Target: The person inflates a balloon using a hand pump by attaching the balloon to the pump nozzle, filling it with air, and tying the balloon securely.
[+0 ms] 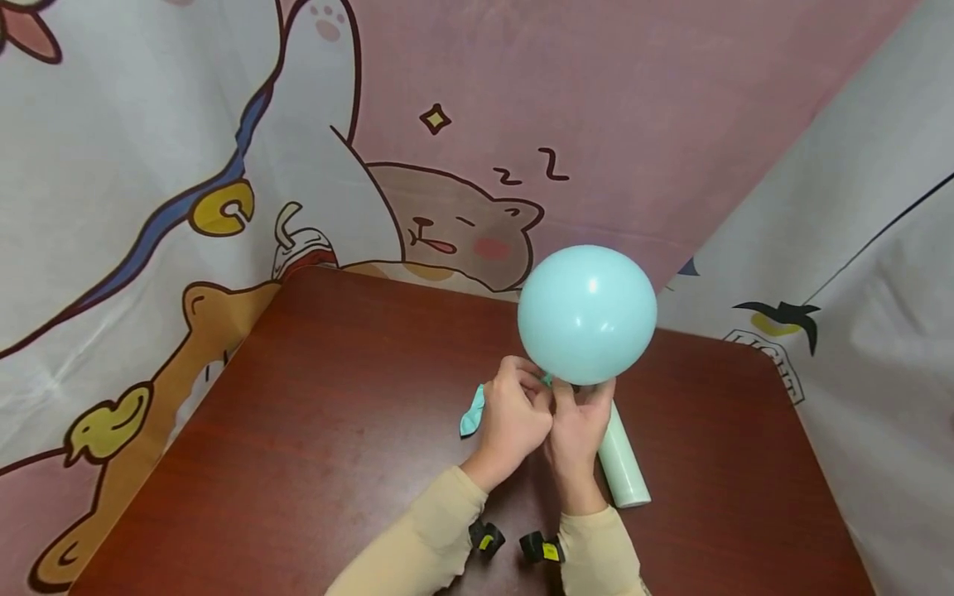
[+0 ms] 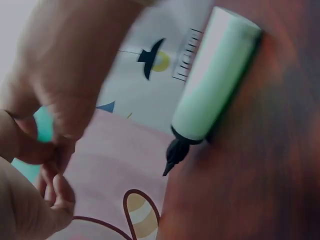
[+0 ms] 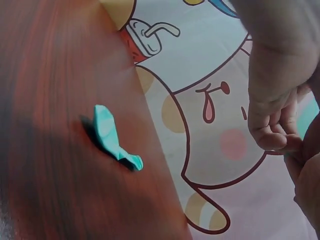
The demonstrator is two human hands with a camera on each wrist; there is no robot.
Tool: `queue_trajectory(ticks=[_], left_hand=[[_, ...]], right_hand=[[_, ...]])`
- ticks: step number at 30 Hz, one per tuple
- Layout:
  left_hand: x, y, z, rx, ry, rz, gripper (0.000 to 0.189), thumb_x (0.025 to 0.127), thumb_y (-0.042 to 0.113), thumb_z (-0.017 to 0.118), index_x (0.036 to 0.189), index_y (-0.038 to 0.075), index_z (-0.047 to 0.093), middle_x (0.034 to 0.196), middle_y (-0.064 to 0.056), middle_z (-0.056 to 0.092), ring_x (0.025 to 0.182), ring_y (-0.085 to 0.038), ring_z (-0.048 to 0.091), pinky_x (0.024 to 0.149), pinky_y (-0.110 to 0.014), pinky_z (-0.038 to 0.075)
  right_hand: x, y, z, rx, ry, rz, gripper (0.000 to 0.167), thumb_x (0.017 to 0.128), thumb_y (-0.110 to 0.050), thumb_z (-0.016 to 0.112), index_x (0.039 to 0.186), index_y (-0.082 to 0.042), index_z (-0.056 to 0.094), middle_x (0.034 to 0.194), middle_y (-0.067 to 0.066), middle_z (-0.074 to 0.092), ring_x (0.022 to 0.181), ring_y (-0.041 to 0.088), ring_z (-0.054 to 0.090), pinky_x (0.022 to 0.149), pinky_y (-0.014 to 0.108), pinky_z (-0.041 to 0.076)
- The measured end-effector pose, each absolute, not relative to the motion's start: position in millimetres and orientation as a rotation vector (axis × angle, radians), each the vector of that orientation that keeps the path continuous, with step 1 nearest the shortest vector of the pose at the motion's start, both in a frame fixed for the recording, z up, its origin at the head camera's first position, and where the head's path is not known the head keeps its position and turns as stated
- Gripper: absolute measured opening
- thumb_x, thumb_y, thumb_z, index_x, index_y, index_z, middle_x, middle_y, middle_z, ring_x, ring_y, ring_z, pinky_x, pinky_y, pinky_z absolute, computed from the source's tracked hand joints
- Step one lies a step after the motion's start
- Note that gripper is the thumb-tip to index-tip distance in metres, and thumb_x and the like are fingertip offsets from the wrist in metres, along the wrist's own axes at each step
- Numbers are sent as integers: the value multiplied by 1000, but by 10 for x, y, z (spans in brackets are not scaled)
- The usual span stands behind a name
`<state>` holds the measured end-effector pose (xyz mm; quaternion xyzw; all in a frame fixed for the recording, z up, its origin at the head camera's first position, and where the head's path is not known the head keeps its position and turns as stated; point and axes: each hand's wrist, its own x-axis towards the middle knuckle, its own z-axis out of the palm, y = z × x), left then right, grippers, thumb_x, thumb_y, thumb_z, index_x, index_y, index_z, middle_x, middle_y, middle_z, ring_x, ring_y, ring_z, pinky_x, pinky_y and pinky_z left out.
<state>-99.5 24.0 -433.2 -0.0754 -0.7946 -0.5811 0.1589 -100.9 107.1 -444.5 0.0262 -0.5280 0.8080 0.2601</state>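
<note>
Both hands, left hand (image 1: pixel 510 418) and right hand (image 1: pixel 577 426), pinched the inflated balloon (image 1: pixel 587 314) by its neck; a loosened pinch could let air escape.

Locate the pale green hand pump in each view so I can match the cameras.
Head: the pale green pump lies on the table, just right of the right hand, below the inflated balloon.
Left wrist: upper right, black nozzle pointing down-left, on the dark wood.
Right wrist: not in it; only the flat teal balloon lies on the table.
Shared landmark: the cartoon-printed backdrop behind the red-brown tabletop.
</note>
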Motion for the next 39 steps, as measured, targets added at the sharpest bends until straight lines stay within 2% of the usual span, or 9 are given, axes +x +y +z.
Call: queue_trajectory(ticks=[4, 7, 11, 18, 23, 26, 30, 35, 39], left_hand=[[-1095, 181, -4254, -138, -2335, -1687, 21, 77, -3, 69, 92, 9, 62, 68, 2, 67, 59, -6, 60, 54, -22, 47], [-1143, 153, -4220, -141, -2359, -1665, 27, 76, -5, 70, 92, 12, 57, 69, 3, 61, 59, -9, 54, 56, -25, 44], [-1137, 187, -4237, -169, -2263, -1688, 37, 78, -6, 73, 105, 12, 56, 76, 0, 59, 64, -11, 53, 60, -26, 45], [-1071, 284, -4297, -205, -2134, -1669, 51, 82, -8, 70, 125, 16, 61, 87, 1, 69, 74, -10, 64, 66, -25, 52], [-1096, 265, -4253, -222, -2241, -1597, 46, 83, -6, 72, 123, 11, 60, 82, -2, 69, 70, -10, 63, 62, -24, 50], [-1136, 220, -4208, -222, -2335, -1529, 42, 81, -6, 73, 118, 6, 58, 77, -4, 65, 62, -12, 52, 56, -24, 43], [-1186, 176, -4149, -231, -2441, -1455, 39, 77, -6, 72, 112, 2, 59, 74, -5, 59, 57, -14, 38, 50, -25, 34], [-1183, 176, -4091, -232, -2551, -1325, 37, 75, -8, 71, 108, -2, 56, 69, -6, 58, 55, -12, 44, 48, -26, 35], [-1165, 192, -4085, -272, -2553, -1160, 36, 76, -10, 69, 108, -6, 55, 64, -7, 55, 53, -16, 52, 47, -27, 36]], right_hand=[[-1018, 1051, -4457, 102, -1424, 2162, 64, 97, 14, 55, 153, -8, 37, 152, 16, 44, 141, 29, 43, 109, 34, 45], [-1012, 1048, -4457, 115, -1420, 2143, 63, 97, 14, 55, 154, -8, 38, 151, 17, 45, 138, 30, 46, 106, 34, 49], [-1006, 1060, -4436, 129, -1404, 2131, 65, 96, 16, 54, 154, -9, 39, 149, 19, 48, 135, 32, 49, 103, 35, 50], [-1012, 1082, -4389, 133, -1465, 2049, 65, 92, 18, 51, 151, -8, 41, 144, 18, 53, 129, 30, 52, 103, 34, 47], [-1014, 1091, -4392, 162, -1501, 2018, 62, 96, 12, 56, 152, -8, 39, 147, 17, 50, 135, 29, 49, 108, 33, 45], [-1006, 1092, -4416, 187, -1530, 2000, 64, 97, 9, 59, 155, -8, 36, 151, 15, 46, 142, 30, 44, 113, 34, 41], [-1010, 1093, -4438, 208, -1571, 1974, 66, 96, 11, 59, 155, -9, 35, 151, 16, 46, 142, 32, 44, 114, 35, 41], [-1003, 1060, -4453, 181, -1586, 1972, 65, 95, 14, 57, 152, -7, 37, 147, 15, 50, 137, 30, 49, 111, 34, 43], [-1011, 1038, -4489, 142, -1586, 1937, 58, 94, 14, 58, 147, -5, 42, 141, 13, 54, 131, 26, 54, 108, 32, 45]])
